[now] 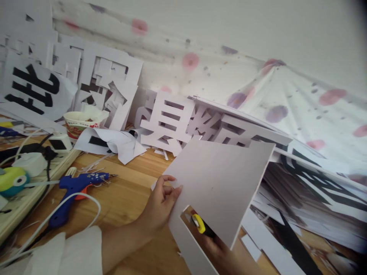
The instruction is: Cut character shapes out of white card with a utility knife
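At your far left, a power strip (31,206) carries plugs, with a blue glue gun (71,187) lying beside it, nozzle to the right. Between the gun and your left hand (160,202) you have a bare stretch of desk (129,175). That hand's fingers pinch the left edge of a white board (223,168), thumb on the face towards you.

The board is raised in the middle, above the desk: flat, stiff, plain and pale, with a straight slot cut into it. It tilts, and the slot's long axis runs from upper left to lower right, seemingly open at the lower end. You cannot tell the board's full long axis, as its lower part leaves the view. Its upper edge overlaps the standing white cut-out character (183,122) behind, so room looks tight there.

Through the slot you see a yellow-and-black cutter (200,224), yellow end to the upper left, in line with the slot. Your right hand (213,245), partly hidden behind the board, has its fingers wrapped on it. Further right, stacked sheets (286,191) crowd the board's right edge.
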A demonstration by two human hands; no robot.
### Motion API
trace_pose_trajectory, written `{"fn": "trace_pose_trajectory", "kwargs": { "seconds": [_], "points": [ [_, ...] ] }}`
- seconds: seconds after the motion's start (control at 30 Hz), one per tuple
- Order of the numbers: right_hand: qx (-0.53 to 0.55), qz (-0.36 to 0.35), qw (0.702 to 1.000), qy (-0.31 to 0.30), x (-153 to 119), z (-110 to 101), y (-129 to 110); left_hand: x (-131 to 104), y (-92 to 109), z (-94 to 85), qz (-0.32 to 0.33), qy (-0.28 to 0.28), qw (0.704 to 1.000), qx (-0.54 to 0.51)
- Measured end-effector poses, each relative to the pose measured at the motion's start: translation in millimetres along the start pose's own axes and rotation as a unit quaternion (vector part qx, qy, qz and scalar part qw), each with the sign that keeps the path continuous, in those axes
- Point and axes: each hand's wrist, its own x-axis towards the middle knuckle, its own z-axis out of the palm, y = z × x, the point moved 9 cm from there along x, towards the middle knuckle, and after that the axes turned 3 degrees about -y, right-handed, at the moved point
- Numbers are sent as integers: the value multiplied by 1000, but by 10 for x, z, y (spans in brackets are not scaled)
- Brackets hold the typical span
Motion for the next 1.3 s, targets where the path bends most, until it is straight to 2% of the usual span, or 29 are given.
{"fn": "trace_pose_trajectory", "kwargs": {
  "seconds": [0.17, 0.27, 0.43, 0.57, 0.7, 0.8, 0.93, 1.07, 1.13, 1.17, 1.23, 1.3],
  "points": [
    [-3, -11, 1000, -19, 48, -7, 59, -8, 57, -29, 19, 5, 999, 36],
    [-3, -22, 999, -31, 39, -7, 65, -9, 146, -73, 53, 21, 995, 86],
    [-3, -66, 996, -54, 25, 1, -76, 10, 314, -222, 133, 77, 977, 149],
    [15, -75, 995, -61, 66, -46, -109, 47, 384, -390, 155, 135, 959, 195],
    [41, -56, 997, -16, 70, -211, 56, 104, 406, -478, 150, 150, 949, 233],
    [116, -41, 992, 31, 28, -319, 199, 137, 418, -505, 153, 153, 937, 275],
    [261, 20, 964, 53, -18, -260, 321, 179, 378, -491, 154, 148, 905, 367],
    [279, 122, 950, 64, -41, -154, 398, 203, 274, -445, 130, 128, 883, 432],
    [274, 155, 947, 68, -43, -148, 433, 191, 306, -369, 142, 104, 854, 489],
    [279, 160, 944, 70, -38, -157, 443, 182, 346, -318, 151, 88, 830, 530],
    [291, 162, 940, 77, -26, -195, 466, 158, 453, -215, 170, 57, 762, 623],
    [294, 159, 940, 69, -11, -223, 486, 144, 538, -154, 157, 36, 676, 719]
  ]
}}
